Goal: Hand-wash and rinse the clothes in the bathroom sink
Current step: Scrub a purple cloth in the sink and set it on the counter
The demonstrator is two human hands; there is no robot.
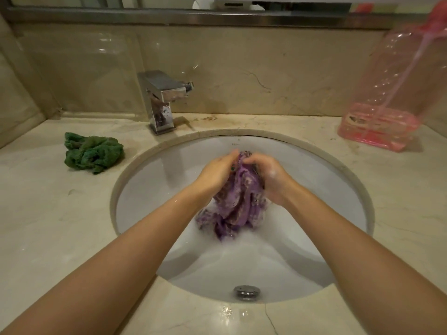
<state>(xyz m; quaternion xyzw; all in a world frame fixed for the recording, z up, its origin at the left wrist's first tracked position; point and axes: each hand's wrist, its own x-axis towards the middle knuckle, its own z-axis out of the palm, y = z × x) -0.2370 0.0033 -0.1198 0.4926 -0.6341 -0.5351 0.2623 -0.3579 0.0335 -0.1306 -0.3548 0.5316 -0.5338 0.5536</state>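
A: Layout?
B: Marble counter, white oval sink set in it, soapy water in the bowl. Pink clear container back right, chrome faucet back left.
A: Clothes?
B: Purple garment bunched over the bowl, lower end in the water. Green cloth wadded on the counter, left of the sink.
A: Hands?
B: Left hand and right hand both clench the garment's top, fingers curled in.

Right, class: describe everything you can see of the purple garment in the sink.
The purple garment is thin, wet, bunched fabric with a paler mottled pattern. The left hand and right hand grip its top between them, over the white sink. Its lower folds hang down into cloudy water.
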